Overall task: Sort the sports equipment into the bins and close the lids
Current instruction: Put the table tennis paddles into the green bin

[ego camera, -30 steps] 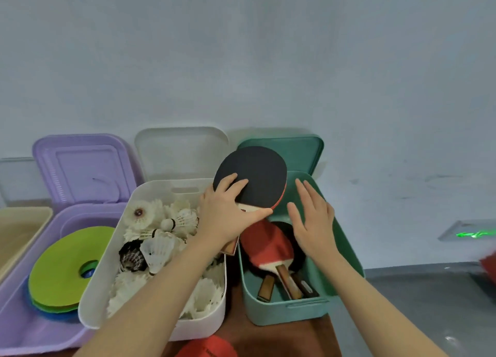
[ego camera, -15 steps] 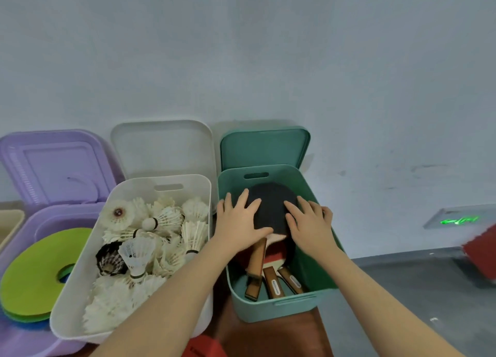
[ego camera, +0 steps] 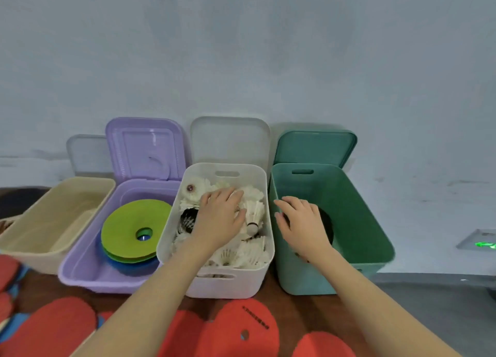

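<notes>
Sorting was under way: left hand (ego camera: 220, 217) lay with fingers spread on shuttlecocks (ego camera: 255, 209) in the white bin (ego camera: 228, 287); right hand (ego camera: 303, 222), fingers relaxed and holding nothing, hovered at three o'clock over the green bin (ego camera: 362, 222). Next, probably, the red discs (ego camera: 241, 330) at six o'clock on the bench (ego camera: 308, 308).

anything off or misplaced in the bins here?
One black-feathered shuttlecock sits among the white ones in the white bin, beside the left hand; same kind of item, just the odd colour. All four lids stand open. Nothing looks spilled or damaged.
</notes>
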The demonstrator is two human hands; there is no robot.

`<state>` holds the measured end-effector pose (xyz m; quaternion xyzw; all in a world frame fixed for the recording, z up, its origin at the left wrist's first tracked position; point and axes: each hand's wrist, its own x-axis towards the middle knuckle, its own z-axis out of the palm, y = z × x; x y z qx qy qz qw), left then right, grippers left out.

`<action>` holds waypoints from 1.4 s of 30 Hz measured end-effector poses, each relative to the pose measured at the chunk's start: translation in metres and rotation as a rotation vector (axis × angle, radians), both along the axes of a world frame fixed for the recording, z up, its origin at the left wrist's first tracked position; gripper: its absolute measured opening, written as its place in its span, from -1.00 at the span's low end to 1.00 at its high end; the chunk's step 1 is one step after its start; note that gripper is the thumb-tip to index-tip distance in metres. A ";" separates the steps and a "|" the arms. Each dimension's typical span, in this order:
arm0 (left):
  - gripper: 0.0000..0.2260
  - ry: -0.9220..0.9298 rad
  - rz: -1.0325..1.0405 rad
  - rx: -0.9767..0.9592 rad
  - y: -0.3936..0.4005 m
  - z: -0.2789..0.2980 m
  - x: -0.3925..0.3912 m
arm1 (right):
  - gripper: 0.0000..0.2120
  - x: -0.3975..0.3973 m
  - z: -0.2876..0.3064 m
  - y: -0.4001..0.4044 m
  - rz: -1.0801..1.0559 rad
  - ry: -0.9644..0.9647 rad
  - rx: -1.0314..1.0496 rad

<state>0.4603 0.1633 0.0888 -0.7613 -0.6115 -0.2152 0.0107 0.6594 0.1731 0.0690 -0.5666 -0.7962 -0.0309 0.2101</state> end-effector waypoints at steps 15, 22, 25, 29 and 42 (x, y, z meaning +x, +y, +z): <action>-0.59 -0.020 0.046 -0.056 -0.123 -0.028 -0.264 | -0.65 -0.262 -0.017 -0.107 0.201 0.227 0.030; -0.56 -0.082 0.155 -0.184 -0.185 -0.083 -0.338 | -0.64 -0.329 -0.069 -0.158 0.315 0.171 -0.217; -0.49 -0.097 0.210 -0.323 -0.208 -0.116 -0.356 | -0.48 -0.351 -0.097 -0.170 0.323 0.011 -0.443; -0.52 -0.022 0.286 -0.551 -0.227 -0.153 -0.374 | -0.29 -0.374 -0.131 -0.182 0.296 -0.226 -0.616; -0.31 0.061 0.220 -0.586 -0.235 -0.193 -0.392 | -0.17 -0.399 -0.172 -0.195 0.323 -0.169 -0.583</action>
